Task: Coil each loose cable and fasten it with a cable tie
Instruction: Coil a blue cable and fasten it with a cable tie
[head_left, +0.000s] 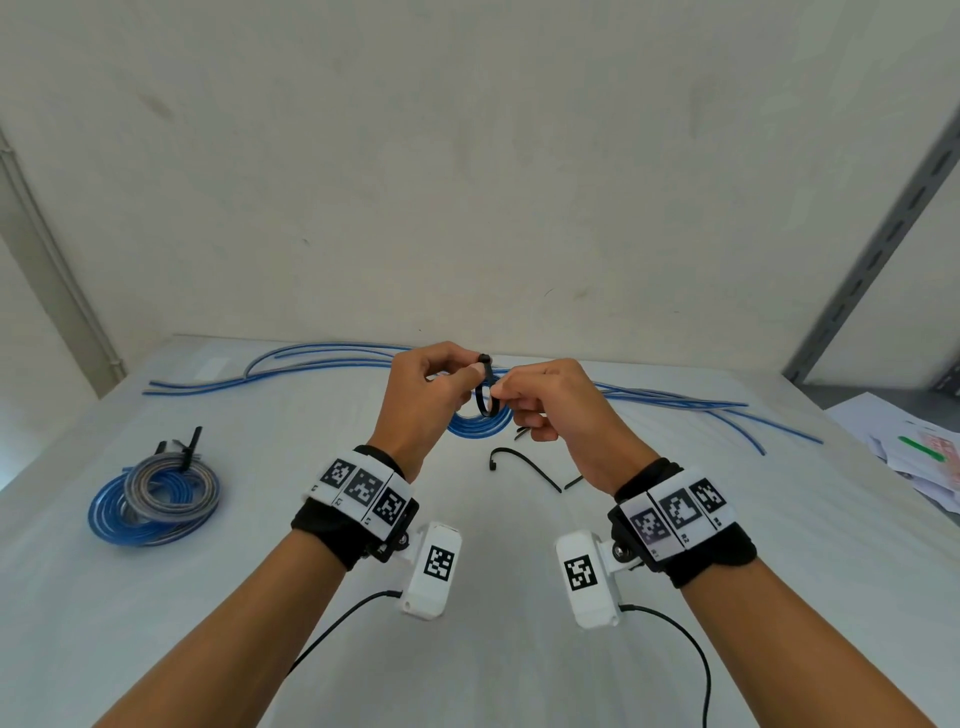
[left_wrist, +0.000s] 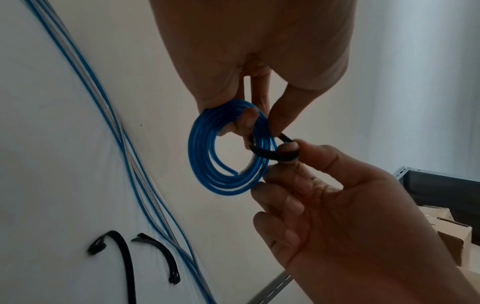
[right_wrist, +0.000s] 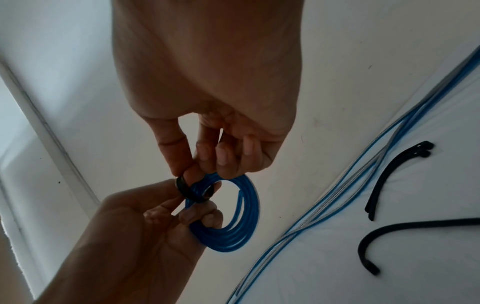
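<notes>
Blue cable coil is up off the table, held between both hands at centre, a bit toward the far side. Left hand has fingers curled thru the coil's top edge, thumb and forefinger pinching it. Right hand pinches the black cable tie btwn thumb and forefinger; tie is looped round the coil's strands on the right side, its head poking up above the fingers in the head view. Loop looks loose, not snug, tho hard to be sure.

Down on the white table: loose blue cables stretch along the far edge, left to right. Two finished coils, blue and greyish, lie stacked near-left w/ black ties on them. Spare black ties lie just near of the hands, centre. Papers at the right edge.
</notes>
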